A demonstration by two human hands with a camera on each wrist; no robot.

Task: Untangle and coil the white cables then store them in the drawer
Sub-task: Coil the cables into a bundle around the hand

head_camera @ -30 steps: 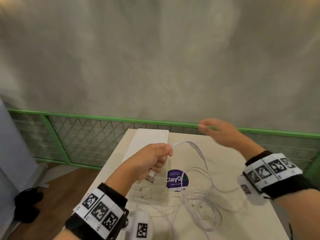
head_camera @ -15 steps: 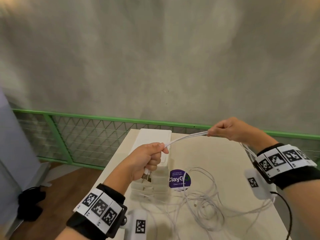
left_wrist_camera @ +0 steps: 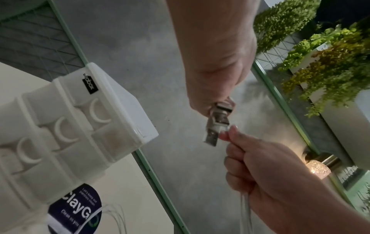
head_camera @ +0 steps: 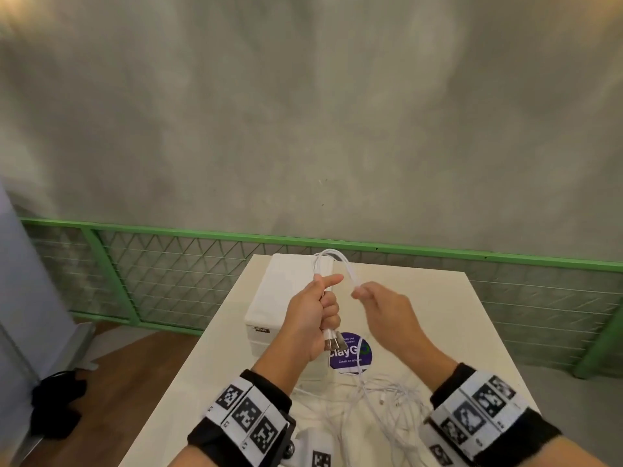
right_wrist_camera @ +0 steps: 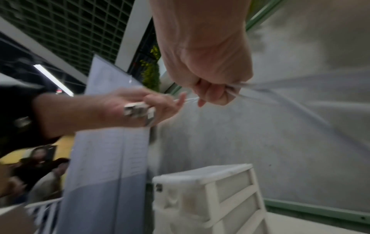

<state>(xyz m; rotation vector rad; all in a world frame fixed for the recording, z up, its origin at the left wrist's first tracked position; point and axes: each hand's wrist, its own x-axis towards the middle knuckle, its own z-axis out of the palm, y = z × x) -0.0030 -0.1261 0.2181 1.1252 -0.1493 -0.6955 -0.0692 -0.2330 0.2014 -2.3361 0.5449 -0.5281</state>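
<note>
My left hand point(head_camera: 322, 299) is held in a fist above the table and grips a bundle of white cables point(head_camera: 328, 254), whose metal USB plugs point(head_camera: 328, 342) stick out below the fist. A short loop of cable arches from the fist's top over to my right hand point(head_camera: 359, 293), which pinches it close beside the left. In the right wrist view the right hand's fingers point(right_wrist_camera: 212, 93) curl round the strands. More white cable hangs down into a loose tangle point(head_camera: 384, 399) on the table. The white drawer unit point(head_camera: 269, 298) stands behind the left hand, its drawers point(left_wrist_camera: 60, 126) shut.
The pale table point(head_camera: 455, 332) ends at a green mesh railing point(head_camera: 168, 264) with a concrete wall behind. A round purple sticker point(head_camera: 350, 357) lies on the table by the drawer unit. Wooden floor and a black object point(head_camera: 54, 406) lie left of the table.
My right hand first reached up, then drew the cable out taut to the right. It has come back beside the left hand, so the cable now forms a short loop. The left hand kept its grip.
</note>
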